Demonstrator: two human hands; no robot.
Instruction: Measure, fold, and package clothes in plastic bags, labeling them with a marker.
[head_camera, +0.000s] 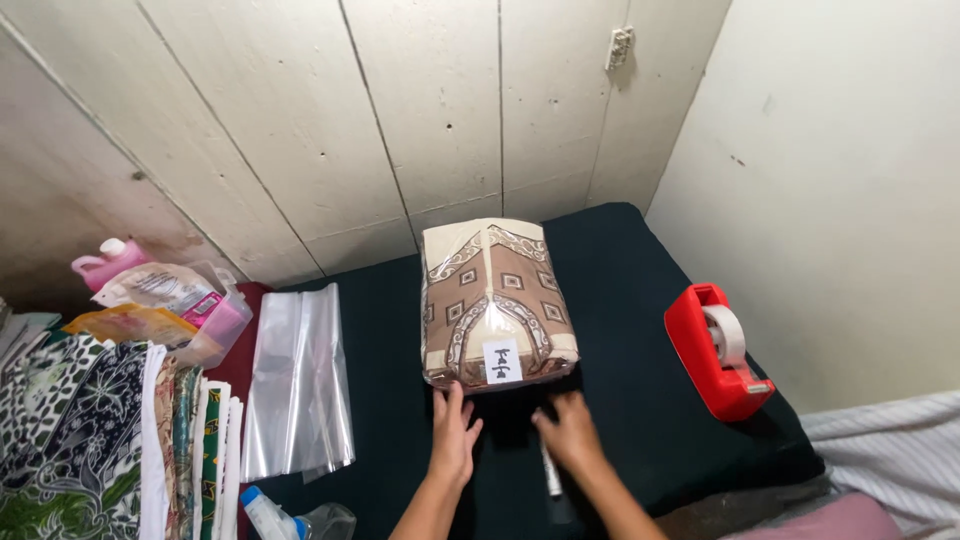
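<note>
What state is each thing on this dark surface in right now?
Wrapped fabric bundle: sealed in clear plastic, white label on the near end.
Left hand: open, fingertips at the bundle.
Right hand: open, flat beside a marker.
Plastic bags: flat, empty.
Red tape dispenser: loaded, untouched.

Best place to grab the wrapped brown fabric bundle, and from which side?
Take the wrapped fabric bundle by its two long side edges, one hand per side, coming from the near end where the left hand and right hand sit. It lies flat, broad and soft, so a one-handed pinch would probably sag.
</note>
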